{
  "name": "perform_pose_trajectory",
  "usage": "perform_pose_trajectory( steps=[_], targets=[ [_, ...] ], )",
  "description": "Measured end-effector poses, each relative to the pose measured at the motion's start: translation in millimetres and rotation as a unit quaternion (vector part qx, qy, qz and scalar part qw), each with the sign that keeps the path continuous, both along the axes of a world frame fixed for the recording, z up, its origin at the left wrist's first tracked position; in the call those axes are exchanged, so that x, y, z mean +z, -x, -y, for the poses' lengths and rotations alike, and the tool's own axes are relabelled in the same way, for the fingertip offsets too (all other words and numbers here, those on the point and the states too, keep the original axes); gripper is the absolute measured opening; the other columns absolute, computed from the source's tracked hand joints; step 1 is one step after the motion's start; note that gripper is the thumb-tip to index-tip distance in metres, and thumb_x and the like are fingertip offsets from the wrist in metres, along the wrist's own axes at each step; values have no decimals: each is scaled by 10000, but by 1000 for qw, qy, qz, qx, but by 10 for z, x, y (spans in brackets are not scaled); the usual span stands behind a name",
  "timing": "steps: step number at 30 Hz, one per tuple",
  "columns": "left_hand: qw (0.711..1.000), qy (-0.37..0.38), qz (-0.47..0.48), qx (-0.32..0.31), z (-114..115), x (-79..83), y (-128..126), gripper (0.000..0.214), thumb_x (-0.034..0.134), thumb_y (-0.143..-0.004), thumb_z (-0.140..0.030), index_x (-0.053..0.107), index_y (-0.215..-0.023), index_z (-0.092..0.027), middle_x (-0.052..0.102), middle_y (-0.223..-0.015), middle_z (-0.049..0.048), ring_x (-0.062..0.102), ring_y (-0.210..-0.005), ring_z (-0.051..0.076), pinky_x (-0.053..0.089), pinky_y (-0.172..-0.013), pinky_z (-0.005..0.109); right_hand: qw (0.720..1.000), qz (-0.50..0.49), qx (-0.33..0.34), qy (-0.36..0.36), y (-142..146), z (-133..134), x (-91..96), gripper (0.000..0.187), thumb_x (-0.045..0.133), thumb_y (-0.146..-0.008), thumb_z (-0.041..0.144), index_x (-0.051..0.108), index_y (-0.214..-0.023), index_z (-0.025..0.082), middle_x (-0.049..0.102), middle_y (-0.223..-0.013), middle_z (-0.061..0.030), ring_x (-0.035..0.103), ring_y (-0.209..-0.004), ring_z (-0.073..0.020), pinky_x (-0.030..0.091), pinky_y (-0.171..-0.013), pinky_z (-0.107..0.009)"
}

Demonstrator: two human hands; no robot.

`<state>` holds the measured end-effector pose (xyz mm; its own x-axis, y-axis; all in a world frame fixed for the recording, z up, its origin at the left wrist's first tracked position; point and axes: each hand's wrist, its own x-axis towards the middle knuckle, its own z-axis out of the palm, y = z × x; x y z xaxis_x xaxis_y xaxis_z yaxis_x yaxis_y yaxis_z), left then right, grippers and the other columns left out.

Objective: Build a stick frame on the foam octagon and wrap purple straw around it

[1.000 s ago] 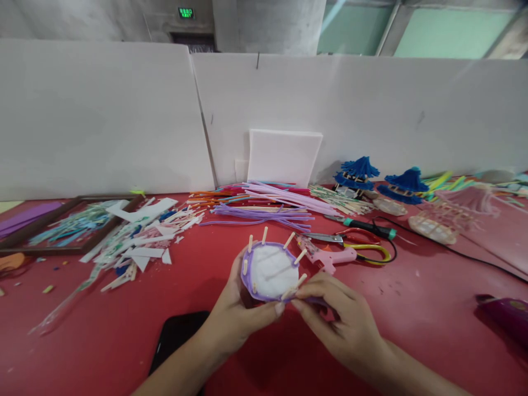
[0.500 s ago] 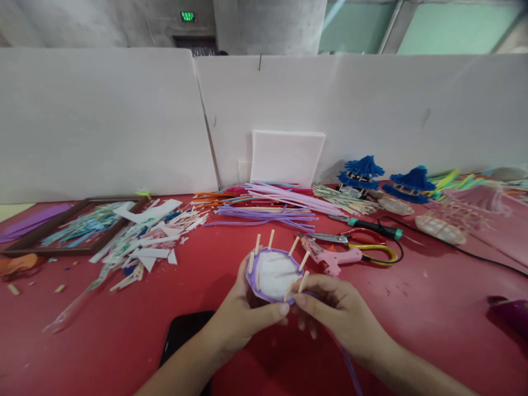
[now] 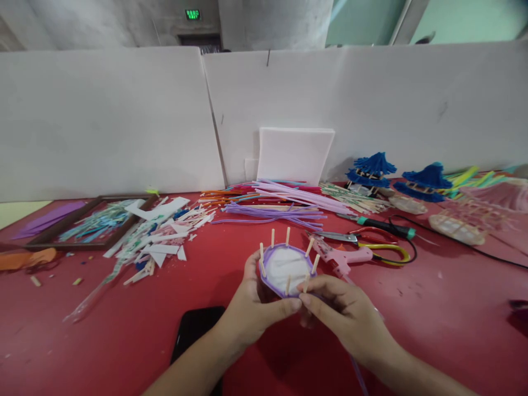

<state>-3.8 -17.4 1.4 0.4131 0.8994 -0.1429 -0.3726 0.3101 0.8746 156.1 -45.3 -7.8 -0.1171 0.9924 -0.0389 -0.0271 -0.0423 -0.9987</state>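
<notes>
My left hand (image 3: 262, 308) is wrapped around a craft base (image 3: 284, 269), a white padded disc edged with purple pipe cleaner. Several short wooden sticks (image 3: 287, 236) stand upright around its rim. At the near right edge, my right hand (image 3: 346, 308) pinches with thumb and forefinger beside one of the sticks. A purple pipe cleaner (image 3: 358, 373) trails below that hand toward me; its upper part is hidden behind the fingers.
Right of the base lie a pink glue gun (image 3: 344, 257), scissors (image 3: 388, 253) and a soldering-iron-like tool (image 3: 385, 226). Pipe cleaners (image 3: 272, 213) are piled behind. Scraps (image 3: 160, 242) and a brown frame (image 3: 74, 245) are at left, a black phone (image 3: 196, 330) near my left forearm.
The view has shifted slightly, so most things appear a little further right. The base looks turned and tilted a little in my hands; the right fingers stay at its near right rim.
</notes>
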Motion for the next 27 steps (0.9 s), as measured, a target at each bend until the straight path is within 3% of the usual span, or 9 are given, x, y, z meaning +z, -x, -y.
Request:
perform_pose_trajectory(
  steps=[9, 13, 17, 22, 27],
  targets=[
    [999, -23, -41, 23, 21, -38, 19, 1044, 835, -544, -176, 188, -1362, -220, 625, -1094, 108, 598, -1027, 273, 452, -900, 429, 999, -44, 27, 3, 14, 16, 24, 254, 669, -753, 413, 592, -790, 173, 627, -667, 12, 620, -528, -104, 523, -551, -232],
    [1000, -24, -9, 3, 33, -38, 13, 1028, 834, -539, -172, 220, -1357, -275, 628, -1069, 89, 632, -944, 268, 511, -800, 416, 995, -89, 47, 11, 10, 21, -13, 226, 680, -761, 379, 580, -756, 176, 621, -720, 17, 625, -518, -95, 513, -530, -224],
    [999, -35, 19, -11, 65, 17, 4, 958, 806, -577, -128, 228, -1321, -301, 621, -1072, 73, 655, -823, 210, 545, -681, 333, 991, -127, 45, 2, 0, 26, -27, 184, 678, -779, 348, 600, -761, 182, 642, -779, 11, 634, -514, -90, 525, -539, -227],
    [999, -45, 22, -5, 104, 62, 6, 970, 781, -615, -88, 149, -1306, -338, 641, -943, -2, 645, -708, 129, 547, -651, 270, 984, -166, 61, 4, 8, 22, -3, 140, 691, -776, 299, 625, -757, 177, 645, -693, 24, 638, -502, -91, 529, -522, -209],
    [997, -75, 12, -3, 110, 48, 21, 883, 782, -603, -83, 210, -1234, -315, 629, -945, -4, 633, -670, 112, 548, -641, 257, 979, -185, 86, -2, 27, 35, 11, 78, 693, -777, 244, 657, -747, 182, 654, -656, 28, 649, -525, -88, 532, -546, -195]
  ],
)
